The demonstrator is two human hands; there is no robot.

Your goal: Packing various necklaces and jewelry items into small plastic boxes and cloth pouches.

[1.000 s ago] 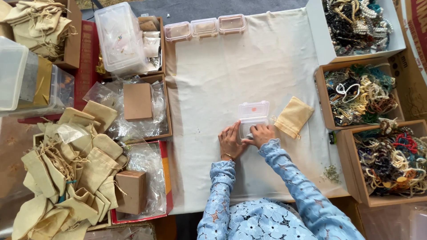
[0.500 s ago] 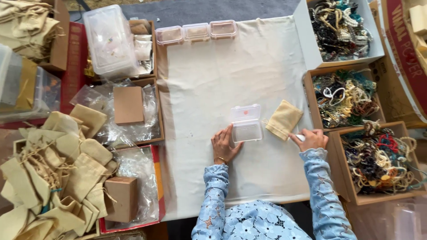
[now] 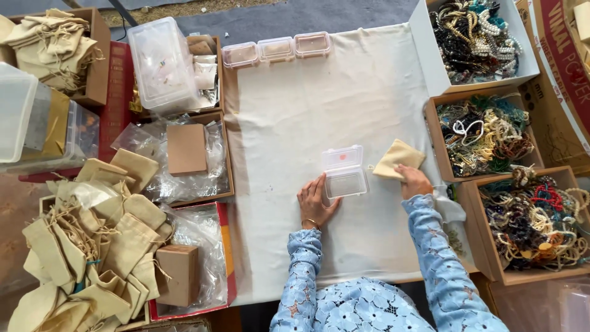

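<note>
Your left hand lies flat on the cream tablecloth, fingers spread and open, with the fingertips touching the left edge of the small clear plastic box. The box sits near the middle of the cloth with its hinged lid folded open away from you; a small orange dot shows on the lid. The hand grips nothing; it only rests against the box.

Your right hand lies just to the right of the box, apart from it. Its fingers press down on the near corner of a beige cloth pouch, which lies flat on the cloth. Whether the fingers pinch the pouch or only rest on it cannot be told.

At the far edge of the cloth, three small clear boxes stand in a row, lids shut. To your right, three open cartons hold tangled beaded necklaces in mixed colours. To your left, a heap of beige drawstring pouches lies beside trays lined with clear plastic bags, each tray carrying a brown cardboard box. A larger clear lidded tub stands beyond them.
</note>
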